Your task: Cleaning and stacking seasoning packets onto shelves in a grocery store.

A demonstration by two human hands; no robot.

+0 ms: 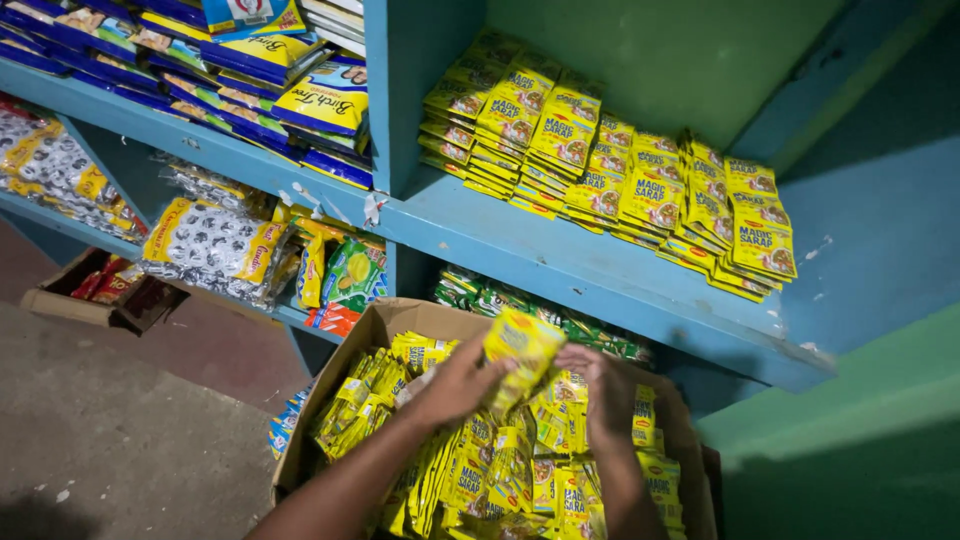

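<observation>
— What did the hands have hold of?

— A small bundle of yellow sachets [522, 345], held just above the open cardboard box [375, 335]. The left hand [462, 382] gripped its lower left side, fingers curled shut around it. The right hand [597, 385] met it from the right, fingers bent against its edge, though how tightly I could not tell.

— Which way did the bundle point?

— It was blurred, but its long axis ran roughly upright, tilted a little, the top end leaning toward the blue shelf [600, 270].

— How many sachets in it?

— Too blurred to count; more than one, pressed flat together.

— And the box?

— One box, on the floor below the shelf, filled with loose yellow sachets [490, 470] lying at all angles, too many to count.

— On the shelf above?

— Stacks of the same yellow packets [610, 170], roughly eight or nine overlapping piles in two rows. Under the shelf, behind the box, lay green packets [520, 305].
</observation>
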